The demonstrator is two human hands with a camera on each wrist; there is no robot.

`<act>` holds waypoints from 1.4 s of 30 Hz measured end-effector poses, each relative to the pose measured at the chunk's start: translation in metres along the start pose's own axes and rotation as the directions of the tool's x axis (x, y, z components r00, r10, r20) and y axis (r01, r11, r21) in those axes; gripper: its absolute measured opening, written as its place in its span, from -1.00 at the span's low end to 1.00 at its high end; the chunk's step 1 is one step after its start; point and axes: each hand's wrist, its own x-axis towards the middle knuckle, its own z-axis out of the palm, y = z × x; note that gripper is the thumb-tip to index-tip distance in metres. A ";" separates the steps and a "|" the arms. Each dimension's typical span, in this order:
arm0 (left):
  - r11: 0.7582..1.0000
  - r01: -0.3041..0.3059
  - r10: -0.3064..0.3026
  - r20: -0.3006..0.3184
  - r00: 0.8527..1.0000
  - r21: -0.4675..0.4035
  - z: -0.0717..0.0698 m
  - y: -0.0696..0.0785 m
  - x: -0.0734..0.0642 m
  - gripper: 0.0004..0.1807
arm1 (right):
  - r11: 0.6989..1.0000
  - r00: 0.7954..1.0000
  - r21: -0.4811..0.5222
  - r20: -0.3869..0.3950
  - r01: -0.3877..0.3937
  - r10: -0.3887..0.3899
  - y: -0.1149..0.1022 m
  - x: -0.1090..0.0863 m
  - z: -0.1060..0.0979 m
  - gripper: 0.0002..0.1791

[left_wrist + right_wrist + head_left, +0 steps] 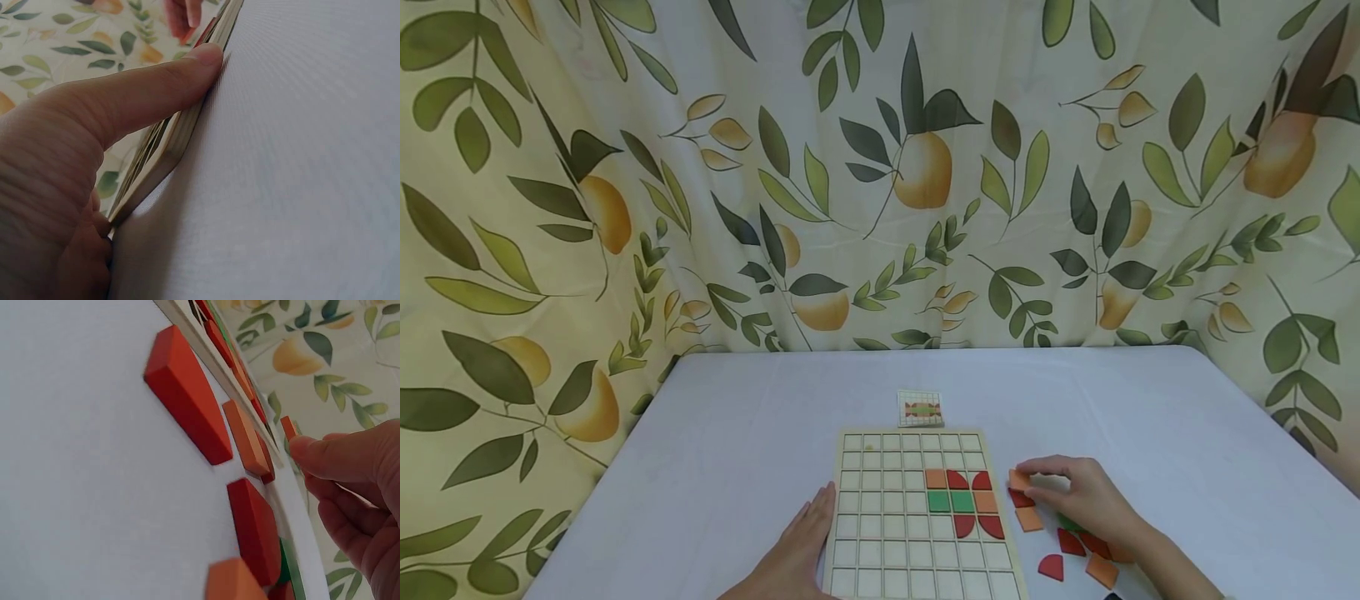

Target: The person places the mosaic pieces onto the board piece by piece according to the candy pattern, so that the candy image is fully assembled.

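Observation:
My right hand (1086, 492) pinches an orange square tile (1018, 479) between thumb and fingertips, just off the right edge of a pale gridded board (880, 527). In the right wrist view that orange tile stands above the table, its edge showing past the thumb. Along the board's left side lies my left hand (793, 546), fingers straight against the edge; its thumb (156, 94) rests along another edge in the left wrist view. On the board's right part sit two green squares (950, 501), orange squares (985, 502) and several red quarter-round tiles (991, 527).
Loose tiles lie right of the board, among them a red quarter-round (1052, 567), an orange square (1102, 571) and a partly hidden green one (1067, 522). A small pattern card (920, 408) lies beyond the board's far edge. A leaf-printed curtain (880, 275) hangs behind the table.

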 end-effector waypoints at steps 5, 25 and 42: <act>1.000 -0.019 0.019 0.000 1.000 -0.013 0.000 -0.001 0.000 0.44 | 0.999 0.999 0.018 0.022 -0.028 0.027 -0.001 0.000 0.005 -0.67; 1.000 0.018 -0.018 -0.005 1.000 0.006 0.001 0.000 0.000 0.43 | 0.984 0.982 0.060 0.084 0.165 -0.170 -0.018 0.002 0.017 -0.70; 0.999 -0.024 0.024 0.000 1.000 -0.047 0.001 -0.001 0.000 0.42 | 0.939 0.940 0.074 0.038 0.335 -0.338 -0.021 0.006 0.038 -0.75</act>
